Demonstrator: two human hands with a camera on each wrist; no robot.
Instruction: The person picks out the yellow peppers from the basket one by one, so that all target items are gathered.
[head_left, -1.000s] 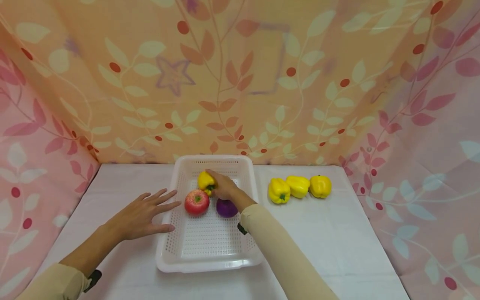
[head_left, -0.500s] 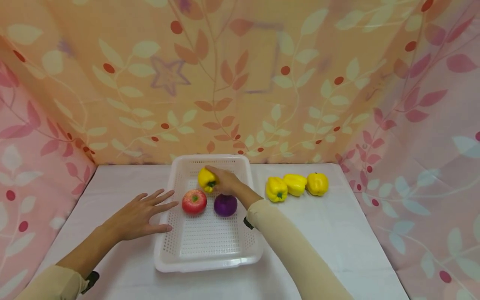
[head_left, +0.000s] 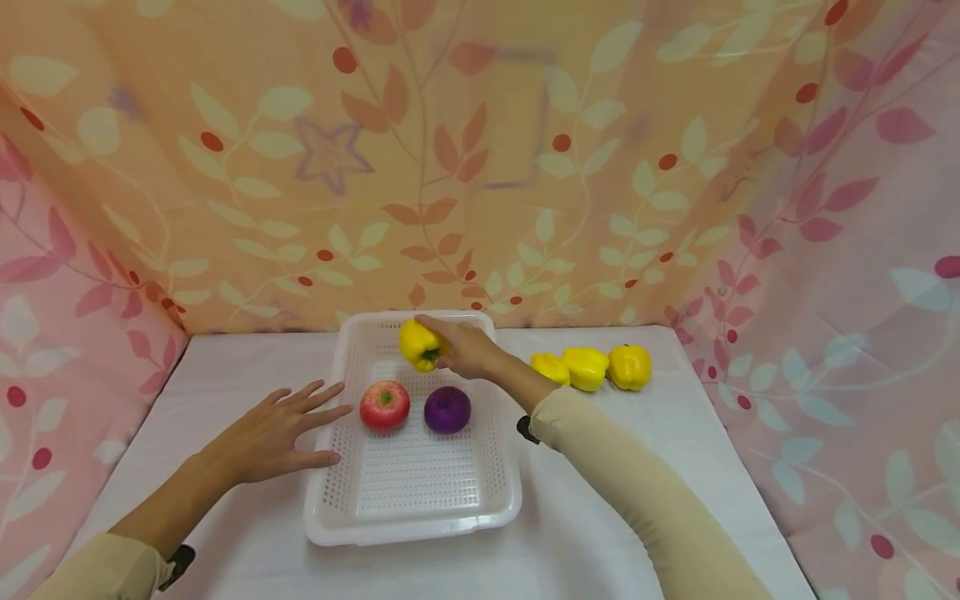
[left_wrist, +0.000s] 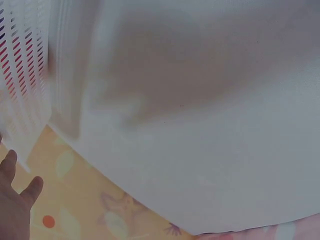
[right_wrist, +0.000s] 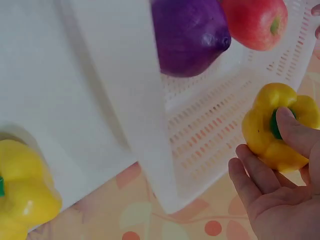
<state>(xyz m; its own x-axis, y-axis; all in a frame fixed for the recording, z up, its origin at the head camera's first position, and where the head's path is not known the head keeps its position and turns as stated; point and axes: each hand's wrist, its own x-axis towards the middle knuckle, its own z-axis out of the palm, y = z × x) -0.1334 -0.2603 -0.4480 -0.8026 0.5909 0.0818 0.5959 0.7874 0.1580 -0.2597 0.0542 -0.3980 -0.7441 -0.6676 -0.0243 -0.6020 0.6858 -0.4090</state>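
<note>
My right hand grips a yellow bell pepper over the far end of a white perforated basket. In the right wrist view the thumb lies by the green stem of that bell pepper, with the fingers around its side. Inside the basket sit a red apple and, to its right, a round purple vegetable. My left hand spreads its fingers at the basket's left rim and holds nothing. Only some of its fingers show in the left wrist view.
Three more yellow bell peppers lie in a row on the white table, right of the basket; my right forearm partly covers the nearest. Patterned cloth walls the table at the back and both sides.
My right hand has lifted the bell pepper up and toward the back of the basket, uncovering the purple vegetable. The left hand stays by the rim. The head view has shifted slightly.
</note>
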